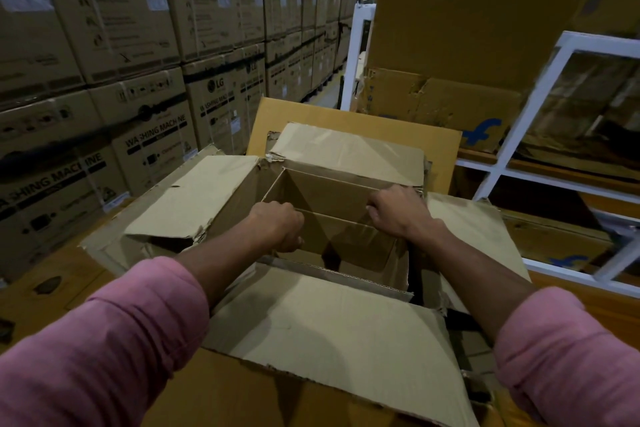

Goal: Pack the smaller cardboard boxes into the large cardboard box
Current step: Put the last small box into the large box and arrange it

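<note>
A large cardboard box (pixel 311 329) stands open in front of me, its four worn flaps spread outward. Inside it sits a smaller open cardboard box (pixel 346 243), tilted, its hollow interior facing up. My left hand (pixel 278 224) is closed over the smaller box's left wall edge. My right hand (pixel 398 210) grips its right wall edge near the large box's right flap. Both forearms, in pink sleeves, reach in from below. The bottom of the large box is hidden.
Stacked washing-machine cartons (pixel 138 135) form a wall on the left. A white metal rack (pixel 540 107) with more cardboard boxes stands at right. A flat yellow-brown cardboard sheet (pixel 446 149) leans behind the large box.
</note>
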### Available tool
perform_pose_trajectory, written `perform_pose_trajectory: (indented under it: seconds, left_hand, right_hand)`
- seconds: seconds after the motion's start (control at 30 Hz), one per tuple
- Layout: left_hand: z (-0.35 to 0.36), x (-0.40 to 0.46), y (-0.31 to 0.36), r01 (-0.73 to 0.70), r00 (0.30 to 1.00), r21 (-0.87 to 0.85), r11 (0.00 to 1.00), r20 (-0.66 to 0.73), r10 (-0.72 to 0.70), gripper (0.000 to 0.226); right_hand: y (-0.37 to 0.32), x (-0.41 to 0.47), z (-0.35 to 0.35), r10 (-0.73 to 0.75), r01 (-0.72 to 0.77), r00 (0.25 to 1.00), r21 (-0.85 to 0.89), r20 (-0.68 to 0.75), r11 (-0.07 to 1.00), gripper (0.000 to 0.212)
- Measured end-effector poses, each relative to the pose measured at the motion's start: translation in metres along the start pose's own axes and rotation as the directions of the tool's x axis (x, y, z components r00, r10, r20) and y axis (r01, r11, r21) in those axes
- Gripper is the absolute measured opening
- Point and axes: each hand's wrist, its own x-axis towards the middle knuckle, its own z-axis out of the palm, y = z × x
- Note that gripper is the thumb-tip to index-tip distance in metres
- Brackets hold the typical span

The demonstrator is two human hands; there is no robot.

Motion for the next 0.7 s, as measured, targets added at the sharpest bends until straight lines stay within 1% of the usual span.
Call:
perform_pose_trajectory:
  seconds: [0.13, 0.27, 0.43, 0.57, 0.7]
  left_hand:
    - [-0.002, -0.001, 0.000, 0.001, 1.000, -0.004, 1.000, -0.003, -0.001, 0.038]
    - [-0.006, -0.003, 0.002, -0.031, 0.999, -0.015, 0.999, -0.021, 0.031, 0.036]
    - [-0.011, -0.008, 0.006, -0.058, 0.997, -0.030, 0.998, -0.045, 0.057, 0.038]
    - [-0.009, -0.005, 0.006, -0.075, 0.996, -0.039, 0.996, -0.053, 0.073, 0.036]
    - [-0.006, -0.002, 0.005, -0.074, 0.996, -0.028, 0.997, -0.055, 0.073, 0.033]
  right_hand:
    - [-0.003, -0.004, -0.002, 0.001, -0.001, 1.000, 0.010, -0.010, 1.000, 0.028]
    - [-0.005, -0.007, -0.007, -0.007, 0.007, 1.000, 0.051, -0.012, 0.999, 0.027]
    - [-0.007, -0.011, -0.009, -0.007, 0.009, 0.999, 0.054, -0.043, 0.999, 0.028]
    - [-0.010, -0.014, -0.008, -0.017, 0.023, 0.998, 0.102, -0.052, 0.995, 0.027]
    - [-0.009, -0.015, -0.005, -0.027, 0.033, 0.998, 0.116, -0.059, 0.993, 0.026]
